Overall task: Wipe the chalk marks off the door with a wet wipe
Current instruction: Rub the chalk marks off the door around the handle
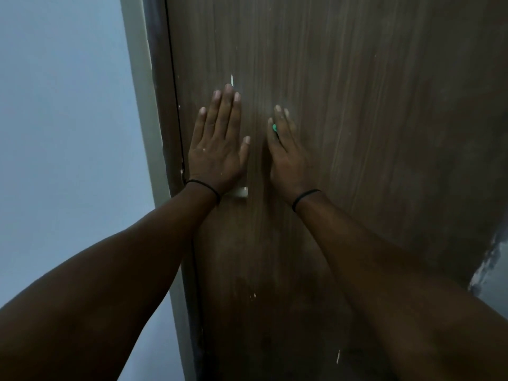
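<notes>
Plainly, both hands press against the brown wood-grain door (pixel 343 105), which fills the middle and right of the frame and leans away toward the top. The left hand (pixel 218 144) lies flat on the door left of centre, palm down, its fingers straight, together and pointing up, the thumb spread to the right; it holds nothing. Just below its heel, a pale, shiny object (pixel 239 193) peeks out against the door; what it is cannot be told. The right hand (pixel 286 149) sits just beside the left, turned more on its edge, fingers stretched upward against the wood. A small bright green thing (pixel 274 128) shows between its fingers near the index finger; only a sliver is visible, so whether it is the wet wipe or something else cannot be told, nor how firmly the hand grips it. Each wrist carries a thin black band: the left band (pixel 204 186) and the right band (pixel 305 198).

On the door, a short white mark (pixel 232 80) stands just above the left hand's middle fingertip. More small white flecks (pixel 253 296) sit lower down in the centre, and another white streak (pixel 338 356) lies near the bottom of the frame. A pale door frame (pixel 143 86) runs along the door's left edge, and a light blue-grey wall (pixel 60 111) fills the left of the frame. At the lower right, beyond the door's edge, a patch of scuffed grey surface (pixel 492 270) is visible.
</notes>
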Demonstrator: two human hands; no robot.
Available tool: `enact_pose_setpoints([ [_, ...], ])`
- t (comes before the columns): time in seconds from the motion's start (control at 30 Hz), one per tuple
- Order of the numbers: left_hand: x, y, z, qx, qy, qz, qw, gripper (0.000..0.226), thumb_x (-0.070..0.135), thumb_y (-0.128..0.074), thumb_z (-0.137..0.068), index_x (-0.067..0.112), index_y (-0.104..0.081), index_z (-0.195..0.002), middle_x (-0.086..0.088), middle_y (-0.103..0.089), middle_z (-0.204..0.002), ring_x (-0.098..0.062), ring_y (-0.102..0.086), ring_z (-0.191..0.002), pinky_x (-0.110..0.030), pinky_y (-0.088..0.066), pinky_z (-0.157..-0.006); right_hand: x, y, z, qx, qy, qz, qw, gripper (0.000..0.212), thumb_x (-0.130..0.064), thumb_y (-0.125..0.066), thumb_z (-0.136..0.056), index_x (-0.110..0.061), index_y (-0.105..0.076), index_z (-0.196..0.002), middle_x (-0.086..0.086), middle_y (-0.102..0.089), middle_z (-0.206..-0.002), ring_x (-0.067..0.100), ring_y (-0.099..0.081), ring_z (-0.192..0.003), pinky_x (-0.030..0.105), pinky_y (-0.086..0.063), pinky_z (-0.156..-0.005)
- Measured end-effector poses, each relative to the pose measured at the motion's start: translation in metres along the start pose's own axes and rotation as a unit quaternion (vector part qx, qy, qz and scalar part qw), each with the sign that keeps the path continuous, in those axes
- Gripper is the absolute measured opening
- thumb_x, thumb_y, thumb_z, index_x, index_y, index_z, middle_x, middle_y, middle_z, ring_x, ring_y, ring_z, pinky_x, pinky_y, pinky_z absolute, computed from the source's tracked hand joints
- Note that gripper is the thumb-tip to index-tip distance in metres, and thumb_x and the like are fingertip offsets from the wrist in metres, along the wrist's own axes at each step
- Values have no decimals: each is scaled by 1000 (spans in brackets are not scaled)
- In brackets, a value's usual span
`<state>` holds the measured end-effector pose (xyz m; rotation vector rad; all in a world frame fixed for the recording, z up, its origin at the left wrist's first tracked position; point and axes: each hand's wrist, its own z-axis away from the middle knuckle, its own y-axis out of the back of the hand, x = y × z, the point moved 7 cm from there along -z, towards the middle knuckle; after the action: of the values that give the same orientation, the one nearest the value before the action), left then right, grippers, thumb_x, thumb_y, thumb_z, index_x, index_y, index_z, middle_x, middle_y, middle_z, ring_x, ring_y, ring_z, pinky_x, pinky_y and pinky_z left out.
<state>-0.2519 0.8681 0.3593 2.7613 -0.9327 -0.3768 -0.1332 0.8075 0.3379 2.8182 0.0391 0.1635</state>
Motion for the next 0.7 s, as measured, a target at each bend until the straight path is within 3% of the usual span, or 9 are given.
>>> enact_pose_setpoints([
  [0.07,-1,2,-38,7,-2,6,1000,67,41,-30,-99,8,-9,-154,-14,-11,-162,-26,-8,-150,-44,-8,-122,11,14,-36,27,4,-10,1000,53,9,-34,-91,4,-33,-143,21,-24,-154,33,-17,-145,30,-22,-118],
  [0.13,0,6,-79,5,-8,11,1000,67,40,-31,-99,10,-7,-154,-12,-10,-162,-25,-6,-150,-43,-7,-122,25,32,-74,24,-1,-5,1000,53,6,-28,-91,4,-31,-144,22,-22,-155,33,-19,-145,36,-30,-116],
  [0.23,1,17,-137,-2,-8,21,1000,66,38,-31,-99,12,-6,-154,-10,-8,-163,-24,-4,-150,-43,-5,-122,47,61,-126,16,-32,-14,999,52,1,-31,-93,-2,-32,-146,19,-26,-154,30,-52,-124,34,-50,-95],
  [0.3,-2,26,-169,-11,-7,24,1000,66,38,-31,-100,13,-5,-154,-8,-7,-163,-23,-3,-150,-42,-4,-122,60,78,-155,3,-57,-24,998,49,-1,-40,-95,-7,-38,-144,16,-40,-148,29,-61,-111,37,-53,-87],
  [0.4,-3,39,-204,-21,-7,29,999,65,38,-30,-100,13,-4,-155,-7,-5,-163,-23,-2,-151,-42,-3,-122,72,105,-191,23,-61,-25,998,33,-7,-53,-93,-1,-59,-125,17,-63,-116,30,-62,-102,39,-51,-87],
  [0.5,4,52,-232,-19,-21,34,999,65,38,-28,-101,12,-3,-155,-7,-5,-163,-23,-2,-151,-42,-3,-122,77,132,-222,46,-63,-2,997,21,-16,-59,-90,1,-63,-101,18,-61,-97,31,-57,-87,39,-48,-76],
  [0.6,22,60,-252,-6,-38,47,998,65,36,-28,-100,11,-2,-154,-8,-4,-163,-23,-1,-151,-41,-3,-122,86,149,-235,37,-64,-4,997,24,-14,-61,-84,3,-60,-101,20,-62,-102,34,-58,-93,43,-49,-83],
  [0.7,52,61,-268,-3,-73,76,994,67,33,-31,-99,11,-1,-154,-8,-4,-163,-22,0,-151,-41,-3,-122,107,171,-231,47,-115,-35,992,27,-8,-62,-82,-2,-60,-108,16,-66,-106,31,-64,-93,30,-49,-80],
])
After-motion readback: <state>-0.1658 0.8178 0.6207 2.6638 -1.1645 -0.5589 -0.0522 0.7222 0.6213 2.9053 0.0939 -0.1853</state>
